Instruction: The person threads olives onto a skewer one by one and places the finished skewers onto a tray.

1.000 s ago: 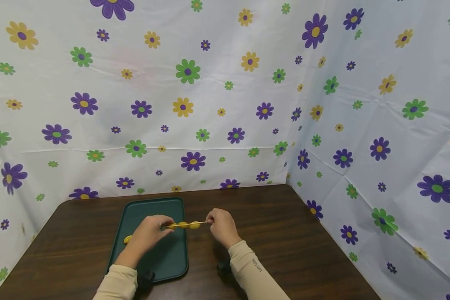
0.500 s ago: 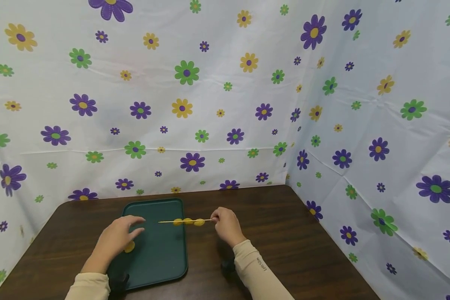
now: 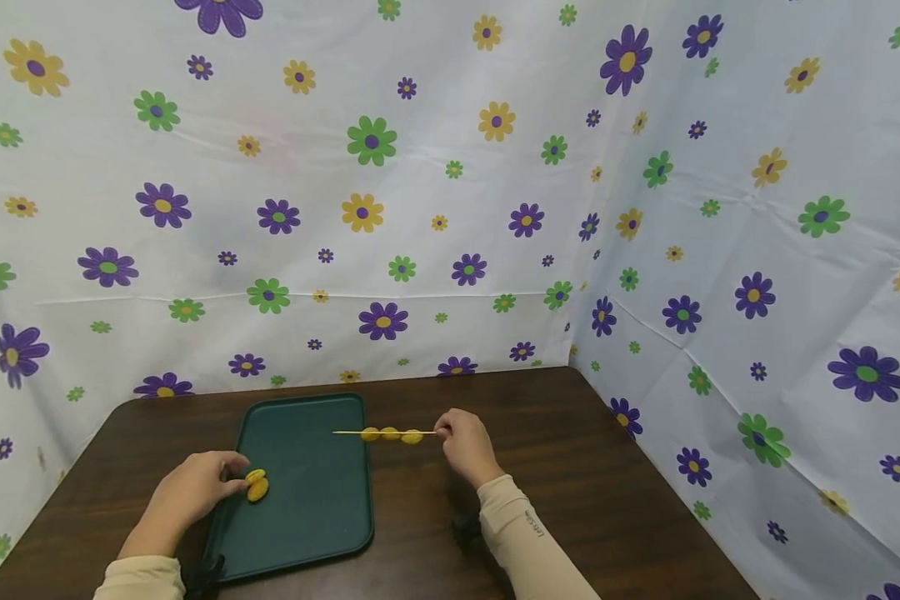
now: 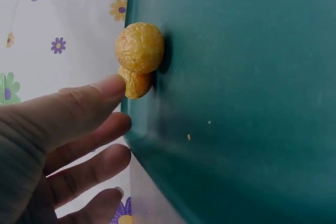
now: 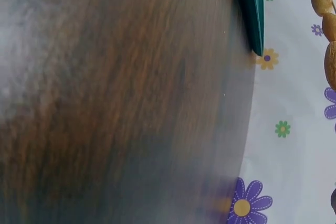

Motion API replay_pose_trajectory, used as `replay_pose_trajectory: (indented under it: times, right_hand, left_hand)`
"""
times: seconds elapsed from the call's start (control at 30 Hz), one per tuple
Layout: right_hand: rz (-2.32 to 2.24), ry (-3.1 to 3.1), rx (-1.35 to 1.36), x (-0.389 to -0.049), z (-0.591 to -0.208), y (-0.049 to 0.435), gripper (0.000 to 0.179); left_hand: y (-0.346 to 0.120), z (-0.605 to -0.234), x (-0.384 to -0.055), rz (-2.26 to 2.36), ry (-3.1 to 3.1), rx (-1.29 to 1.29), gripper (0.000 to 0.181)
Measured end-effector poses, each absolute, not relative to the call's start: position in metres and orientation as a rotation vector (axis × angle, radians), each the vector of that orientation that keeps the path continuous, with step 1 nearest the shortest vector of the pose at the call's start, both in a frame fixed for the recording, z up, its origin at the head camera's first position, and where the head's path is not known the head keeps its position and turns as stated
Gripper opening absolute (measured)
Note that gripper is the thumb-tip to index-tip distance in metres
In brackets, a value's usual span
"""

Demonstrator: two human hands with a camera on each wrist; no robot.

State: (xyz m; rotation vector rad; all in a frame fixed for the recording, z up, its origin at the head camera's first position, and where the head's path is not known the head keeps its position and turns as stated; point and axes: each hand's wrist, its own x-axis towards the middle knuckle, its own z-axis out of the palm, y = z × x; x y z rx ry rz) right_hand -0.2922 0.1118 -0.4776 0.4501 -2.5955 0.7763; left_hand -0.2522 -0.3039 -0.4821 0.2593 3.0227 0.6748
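Observation:
My right hand (image 3: pixel 467 444) pinches one end of a thin wooden skewer (image 3: pixel 347 432), held level over the tray's right edge. Three small, wrinkled yellow potatoes (image 3: pixel 390 434) are threaded on it; they also show at the right edge of the right wrist view. At the tray's left side my left hand (image 3: pixel 198 492) has thumb and fingers apart beside two loose potatoes, a nearer one (image 4: pixel 139 48) and one partly hidden behind it (image 4: pixel 136 83). The left thumb tip (image 4: pixel 111 85) is right at the rear potato.
The dark green tray (image 3: pixel 311 500) lies on a brown wood-grain table (image 3: pixel 570 483). A few small crumbs (image 4: pixel 189 137) lie on the tray. White flowered cloth (image 3: pixel 450 192) hangs behind the table and along its right side.
The left hand has let go of the skewer's left end and moved left and down to the loose potatoes. The right hand has carried the skewer slightly right and up.

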Motion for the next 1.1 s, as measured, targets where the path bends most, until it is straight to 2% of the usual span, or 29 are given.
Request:
replay_pose_trajectory:
  times: [0.57,1.1]
  right_hand:
    - [0.803,-2.582,0.425,-0.298,-0.476,0.117,0.016]
    - [0.797,-2.573,0.416,-0.305,-0.473,0.125,0.016]
  left_hand:
    - [-0.292,-0.498,-0.262,0.578,3.077,0.357,0.018]
    - [-0.291,-0.484,-0.259,0.612,3.144,0.331,0.016]
